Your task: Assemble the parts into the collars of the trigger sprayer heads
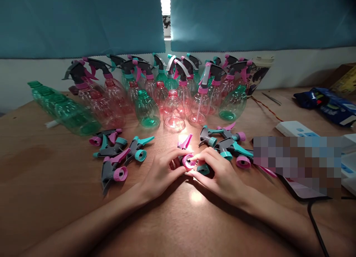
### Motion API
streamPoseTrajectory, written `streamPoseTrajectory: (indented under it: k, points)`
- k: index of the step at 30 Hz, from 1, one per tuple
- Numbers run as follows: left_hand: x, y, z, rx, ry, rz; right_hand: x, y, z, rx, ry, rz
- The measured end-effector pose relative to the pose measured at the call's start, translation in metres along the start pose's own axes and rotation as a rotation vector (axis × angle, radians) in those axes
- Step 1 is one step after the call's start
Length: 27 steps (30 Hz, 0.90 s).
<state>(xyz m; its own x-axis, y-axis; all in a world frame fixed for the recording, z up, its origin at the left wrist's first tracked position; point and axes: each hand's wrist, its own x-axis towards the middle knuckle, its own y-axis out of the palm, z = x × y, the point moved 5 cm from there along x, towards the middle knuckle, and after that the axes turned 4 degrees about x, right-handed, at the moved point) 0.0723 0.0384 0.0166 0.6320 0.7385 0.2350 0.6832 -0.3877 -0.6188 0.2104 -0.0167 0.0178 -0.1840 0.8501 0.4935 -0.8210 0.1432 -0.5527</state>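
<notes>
The held spray head point(185, 161) is partly hidden by the left hand point(164, 170) and right hand point(221, 172). Rear bottles point(161, 76) are masked by front bottles point(148, 112). A flat slab point(297, 172) is obscured by mosaic. Both forearms point(107, 219) are cropped by the frame.

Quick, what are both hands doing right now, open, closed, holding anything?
Left hand: closed, pinching a spray head by its pink collar.
Right hand: curled, fingertips at the same collar; whether it grips anything can't be told.
</notes>
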Motion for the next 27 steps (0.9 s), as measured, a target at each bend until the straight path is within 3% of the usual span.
streamPoseTrajectory:
  k: [9,16,27]
  points:
    - [0.0012,-0.0021,-0.0002,0.022,-0.034,-0.051,-0.0013,-0.0011,0.0072,-0.187,-0.053,-0.054]
    - [0.0018,-0.0028,-0.0017,0.003,-0.009,-0.04,0.0029,-0.0016,0.0026,-0.031,0.005,-0.046]
    - [0.0027,-0.0005,-0.0016,-0.039,-0.036,0.013,0.0042,-0.0034,-0.0018,-0.016,-0.02,-0.065]
